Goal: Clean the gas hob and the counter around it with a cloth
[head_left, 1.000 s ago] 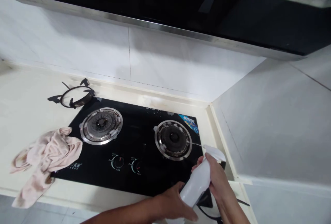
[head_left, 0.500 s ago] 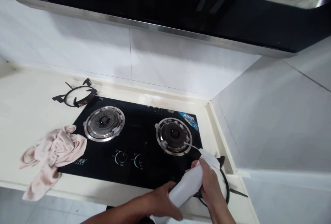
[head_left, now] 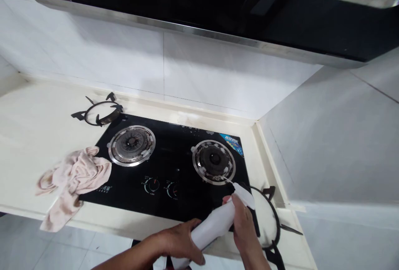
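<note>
A white spray bottle (head_left: 213, 227) is tilted over the front right of the black gas stove (head_left: 174, 145). My left hand (head_left: 183, 241) wraps round its lower body. My right hand (head_left: 242, 222) grips the neck and trigger end. From the nozzle a thin white jet reaches the front edge of the right burner (head_left: 214, 159). White foam patches lie on that burner's metal ring and on the left burner (head_left: 131, 145).
A pink cloth (head_left: 79, 174) lies over the stove's left front corner and counter edge. One black pot stand (head_left: 104, 114) rests at the back left, another (head_left: 277, 220) at the right. The range hood (head_left: 193, 8) hangs above, with a tiled wall (head_left: 327, 137) at right.
The view has shifted, so the stove sits slightly further right. The bottle and both hands have moved a little left relative to the stove, and the jet lands nearer the burner's front edge.
</note>
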The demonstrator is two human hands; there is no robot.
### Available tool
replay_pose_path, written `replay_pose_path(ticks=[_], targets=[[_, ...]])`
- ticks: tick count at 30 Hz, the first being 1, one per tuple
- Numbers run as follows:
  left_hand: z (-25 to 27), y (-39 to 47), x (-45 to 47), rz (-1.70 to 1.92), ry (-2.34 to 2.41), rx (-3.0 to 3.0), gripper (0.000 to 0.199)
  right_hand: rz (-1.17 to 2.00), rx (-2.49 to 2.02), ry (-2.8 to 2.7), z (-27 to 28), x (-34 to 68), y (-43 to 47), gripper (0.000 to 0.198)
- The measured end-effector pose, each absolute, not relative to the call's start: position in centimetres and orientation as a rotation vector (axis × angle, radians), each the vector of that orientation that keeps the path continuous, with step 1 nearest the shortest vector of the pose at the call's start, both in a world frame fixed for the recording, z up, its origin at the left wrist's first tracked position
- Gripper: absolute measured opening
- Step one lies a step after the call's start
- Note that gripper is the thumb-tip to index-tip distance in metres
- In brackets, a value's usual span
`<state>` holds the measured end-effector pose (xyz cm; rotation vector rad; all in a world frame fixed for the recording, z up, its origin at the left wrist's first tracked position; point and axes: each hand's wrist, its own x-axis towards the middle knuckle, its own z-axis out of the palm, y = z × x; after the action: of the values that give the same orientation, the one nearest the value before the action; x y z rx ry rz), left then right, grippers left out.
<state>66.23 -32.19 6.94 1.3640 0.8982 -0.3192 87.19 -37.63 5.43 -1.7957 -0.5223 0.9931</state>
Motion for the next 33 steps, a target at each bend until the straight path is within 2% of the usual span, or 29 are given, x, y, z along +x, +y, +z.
replay_pose_path(ticks=[7, 16, 23, 29, 33], targets=[[7.2, -32.0, 64.3, -0.330, 0.932, 1.386, 0.091, 0.972, -1.853, -0.545, 5.5, 85.3, -37.7, 0.060], [7.1, -32.1, 62.8, -0.354, 0.918, 1.372, 0.092, 0.924, -1.843, -0.803, 5.2, 84.6, -38.5, 0.051], [7.0, -32.1, 61.9, -0.346, 0.928, 1.379, 0.088, 1.047, -1.882, -0.617, 6.4, 83.1, -37.7, 0.054], [7.8, -32.2, 60.4, -0.201, 0.929, 1.387, 0.095, 1.056, -1.723, -0.643, 8.3, 81.2, -38.8, 0.052], [8.5, -32.5, 58.8, -0.057, 0.947, 1.406, 0.088, 1.207, -1.544, -0.813, 8.6, 81.2, -38.9, 0.053]])
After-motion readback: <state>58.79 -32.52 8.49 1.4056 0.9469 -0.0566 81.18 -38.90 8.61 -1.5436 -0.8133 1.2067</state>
